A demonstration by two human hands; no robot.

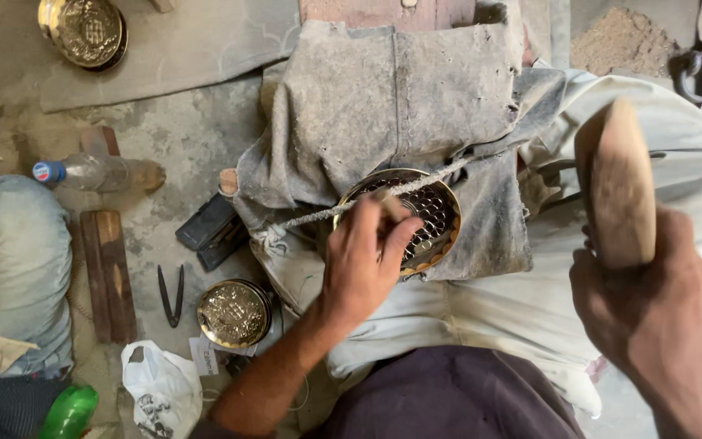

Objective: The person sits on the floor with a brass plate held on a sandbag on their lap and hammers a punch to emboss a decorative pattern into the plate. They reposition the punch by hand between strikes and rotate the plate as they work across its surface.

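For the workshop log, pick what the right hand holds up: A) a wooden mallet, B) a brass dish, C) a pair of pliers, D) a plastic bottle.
A: the right hand grips a wooden mallet, raised beside the lap, while the left hand rests on the brass dish.

Brass bowl [416, 213] half under left hand [365, 262]

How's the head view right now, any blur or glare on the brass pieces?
Head view: the right hand and its wooden mallet are motion-blurred; the left hand on the round brass dish is sharp; soft, even light, with only mild shine on the embossed brass lid on the floor.
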